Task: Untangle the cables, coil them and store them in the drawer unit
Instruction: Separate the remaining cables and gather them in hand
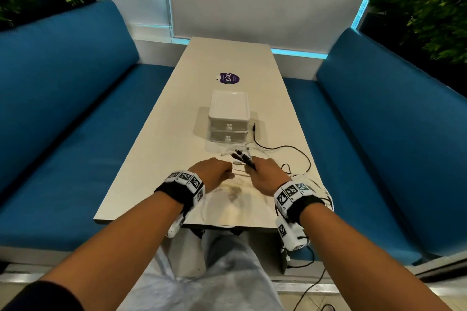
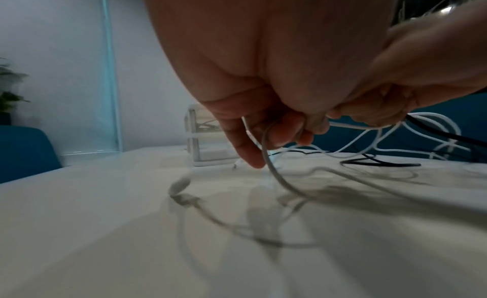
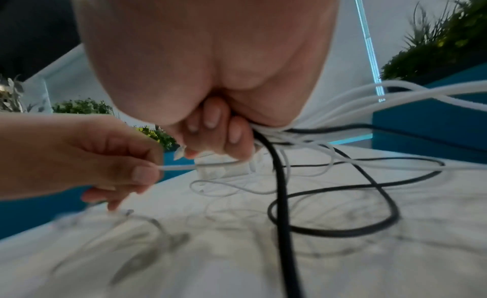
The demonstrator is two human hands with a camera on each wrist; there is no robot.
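Note:
A tangle of white cables [image 1: 240, 171] and a black cable [image 1: 290, 149] lies on the table [image 1: 156, 149] just in front of the white two-drawer unit [image 1: 229, 118], whose drawers are closed. My right hand [image 1: 265, 174] grips a bunch of white and black cables [image 3: 266, 140], with black plug ends [image 1: 242, 156] sticking out past its fingers. My left hand [image 1: 214, 171] pinches a thin white cable [image 3: 179, 167] that runs across to the right hand. The same thin cable [image 2: 266, 148] droops from the left fingers [image 2: 247, 150] to the tabletop.
A purple round sticker [image 1: 229, 78] lies on the table behind the drawer unit. Blue benches [image 1: 75, 113] flank the table on both sides. Loops of white cable [image 1: 326, 192] hang over the table's right front edge by my right wrist.

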